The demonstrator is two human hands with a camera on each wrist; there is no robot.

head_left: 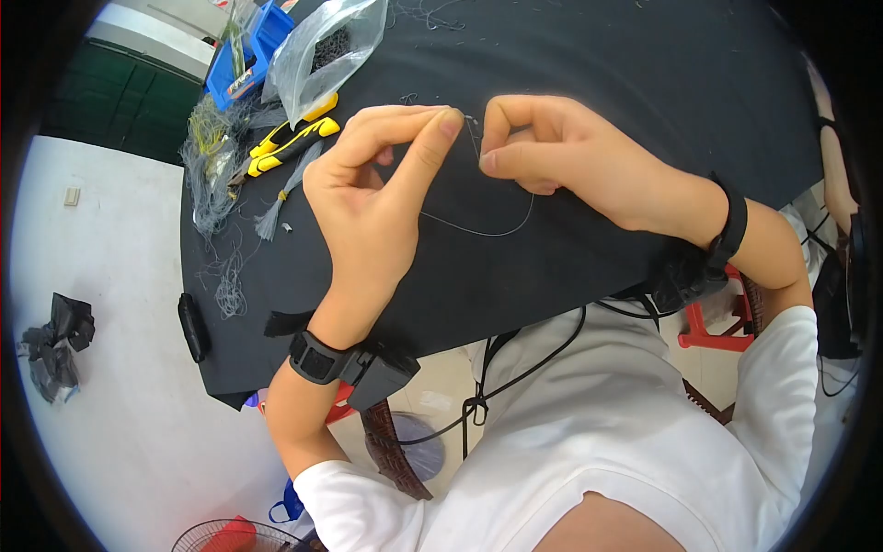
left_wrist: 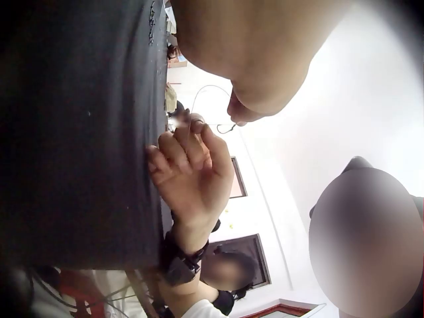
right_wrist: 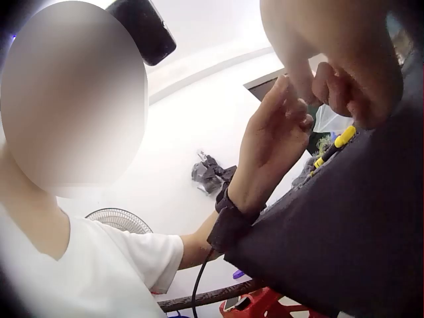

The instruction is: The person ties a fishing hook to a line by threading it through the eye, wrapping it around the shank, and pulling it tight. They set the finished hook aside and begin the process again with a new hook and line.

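Note:
Over the black-covered table, my left hand (head_left: 372,179) pinches a small fish hook (left_wrist: 226,128) between thumb and index fingertip. The hook's dark bend juts out past the fingertips in the left wrist view. Just to the right, my right hand (head_left: 575,152) pinches a thin fishing line (head_left: 483,234) between thumb and curled index finger. A short stretch of line spans the gap between the two hands. More of it hangs below them in a wide loop. In the right wrist view both hands are close together, and the hook is hidden.
Yellow-and-black pliers (head_left: 292,147) lie left of my hands, near bundles of grey line (head_left: 216,175). Behind them are a clear plastic bag (head_left: 354,37) with dark small pieces and a blue bin (head_left: 267,37). A black object (head_left: 192,327) sits at the left table edge.

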